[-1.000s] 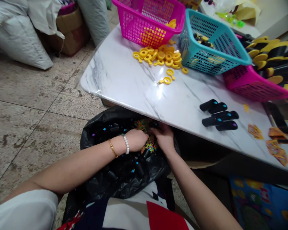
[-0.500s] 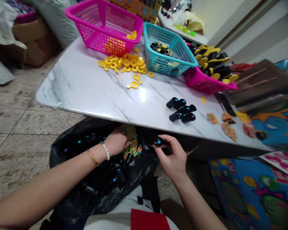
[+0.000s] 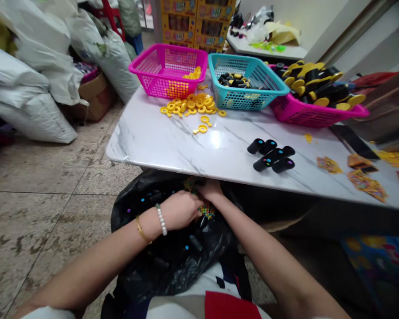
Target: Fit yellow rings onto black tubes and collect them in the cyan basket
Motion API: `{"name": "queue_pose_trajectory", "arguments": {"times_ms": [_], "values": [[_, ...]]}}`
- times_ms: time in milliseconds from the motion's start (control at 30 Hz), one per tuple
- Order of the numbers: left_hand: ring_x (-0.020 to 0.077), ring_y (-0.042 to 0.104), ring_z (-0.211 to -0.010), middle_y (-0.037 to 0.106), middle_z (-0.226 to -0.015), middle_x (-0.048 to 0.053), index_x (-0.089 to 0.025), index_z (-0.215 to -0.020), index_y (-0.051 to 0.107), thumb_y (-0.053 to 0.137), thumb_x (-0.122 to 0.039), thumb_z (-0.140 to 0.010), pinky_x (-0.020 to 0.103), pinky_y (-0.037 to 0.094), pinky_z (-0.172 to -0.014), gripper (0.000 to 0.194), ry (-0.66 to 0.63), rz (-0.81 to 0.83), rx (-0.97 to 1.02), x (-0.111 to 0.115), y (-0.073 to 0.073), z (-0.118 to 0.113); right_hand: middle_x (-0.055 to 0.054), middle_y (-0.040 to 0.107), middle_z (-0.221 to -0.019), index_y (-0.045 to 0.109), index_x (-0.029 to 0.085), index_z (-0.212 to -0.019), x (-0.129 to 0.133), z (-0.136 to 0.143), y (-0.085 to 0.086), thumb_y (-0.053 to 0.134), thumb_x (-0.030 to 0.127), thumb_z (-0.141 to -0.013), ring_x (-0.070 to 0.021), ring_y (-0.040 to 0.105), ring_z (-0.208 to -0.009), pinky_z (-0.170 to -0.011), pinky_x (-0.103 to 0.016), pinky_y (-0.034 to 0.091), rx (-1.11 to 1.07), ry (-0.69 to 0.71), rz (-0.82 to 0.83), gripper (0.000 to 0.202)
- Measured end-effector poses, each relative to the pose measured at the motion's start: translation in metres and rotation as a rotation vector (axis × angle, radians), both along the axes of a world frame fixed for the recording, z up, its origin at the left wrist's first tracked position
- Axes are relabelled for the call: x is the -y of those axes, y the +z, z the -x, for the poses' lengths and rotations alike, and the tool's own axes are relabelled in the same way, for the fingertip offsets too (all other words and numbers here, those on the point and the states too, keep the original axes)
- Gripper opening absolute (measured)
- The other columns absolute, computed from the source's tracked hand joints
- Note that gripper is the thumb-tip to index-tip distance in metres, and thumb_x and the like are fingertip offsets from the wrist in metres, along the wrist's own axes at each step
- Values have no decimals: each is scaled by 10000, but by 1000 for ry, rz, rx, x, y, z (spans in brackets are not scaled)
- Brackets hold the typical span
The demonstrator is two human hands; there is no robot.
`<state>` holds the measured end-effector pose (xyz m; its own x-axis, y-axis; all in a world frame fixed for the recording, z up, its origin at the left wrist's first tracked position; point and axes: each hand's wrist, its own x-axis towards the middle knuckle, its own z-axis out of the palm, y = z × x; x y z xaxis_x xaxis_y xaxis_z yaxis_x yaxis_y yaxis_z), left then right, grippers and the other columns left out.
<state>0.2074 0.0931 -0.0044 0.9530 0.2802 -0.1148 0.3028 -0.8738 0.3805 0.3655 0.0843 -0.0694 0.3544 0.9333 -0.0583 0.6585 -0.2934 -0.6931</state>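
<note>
Both my hands are low, inside the black plastic bag [image 3: 202, 261] under the table's front edge. My left hand [image 3: 181, 209], with a pearl bracelet at the wrist, has its fingers bent down at the small multicoloured beads [image 3: 207, 211]; what its fingertips hold is hidden. My right hand [image 3: 210, 190] reaches in beside it, its fingers mostly out of sight behind the left hand and the beads. Black cylinders with coloured dots [image 3: 195, 243] lie in the bag. On the white table [image 3: 153, 146] several more black cylinders [image 3: 274, 155] lie close together.
Yellow rings [image 3: 191, 104] are heaped before a pink basket [image 3: 168, 71]. A blue basket [image 3: 249, 82] holds small black and yellow parts. Black and yellow pieces fill another pink basket [image 3: 315, 114] at the right. White sacks [image 3: 29, 93] stand at the left.
My right hand has moved from beside the bag's right part into the bag next to my left hand; the dotted black piece it held no longer shows. The view has shifted left and up.
</note>
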Motion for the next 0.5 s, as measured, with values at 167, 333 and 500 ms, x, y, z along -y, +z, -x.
{"name": "queue_pose_trajectory", "arguments": {"times_ms": [167, 333, 500], "values": [[242, 548, -1110, 613, -1183, 113, -168, -1179, 574, 460, -328, -918, 379, 409, -999, 327, 429, -219, 215, -25, 33, 72, -42, 681, -714, 614, 167, -853, 39, 13, 21, 641, 240, -717, -203, 667, -694, -681, -291, 508, -7, 19, -14, 156], [291, 586, -1050, 621, -1165, 149, -119, -1219, 540, 441, -478, -884, 396, 452, -922, 501, 801, -283, 49, -32, 2, 129, -26, 680, -821, 584, 193, -944, 99, 16, 36, 625, 262, -776, -163, 679, -702, -623, -249, 553, -331, 53, -188, 186], [297, 641, -880, 680, -979, 147, -113, -1160, 569, 380, -545, -877, 358, 481, -750, 550, 872, -237, -125, -23, -24, 121, -34, 662, -894, 593, 193, -978, 117, 13, 41, 635, 212, -784, -168, 678, -779, -717, -275, 573, -375, 18, -301, 199]]}}
